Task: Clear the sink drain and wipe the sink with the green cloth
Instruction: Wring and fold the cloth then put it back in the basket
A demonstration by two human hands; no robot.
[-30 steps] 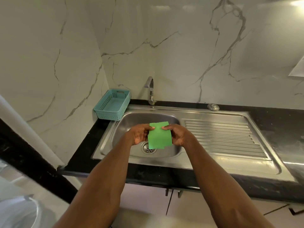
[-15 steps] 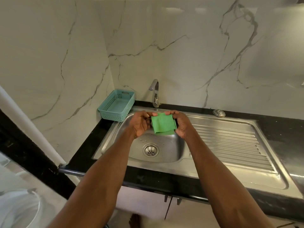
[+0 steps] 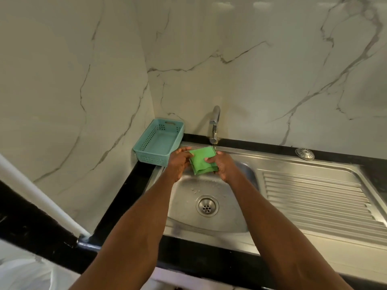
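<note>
A folded green cloth (image 3: 201,160) is held between both hands above the far side of the steel sink (image 3: 228,220), just below the tap. My left hand (image 3: 178,162) grips its left edge. My right hand (image 3: 222,166) holds its right side, thumb lying on top. The round drain (image 3: 207,205) lies uncovered in the basin floor below the hands, with a few small bits and droplets (image 3: 195,190) on the steel just beyond it.
A chrome tap (image 3: 214,124) stands at the back of the basin. A teal plastic basket (image 3: 159,141) sits on the black counter to the left. The ribbed drainboard (image 3: 314,197) runs to the right, with a round metal strainer (image 3: 305,153) behind it.
The cloth has gone from hanging open to folded into a smaller pad. Both hands have carried it from over the drain toward the tap.
</note>
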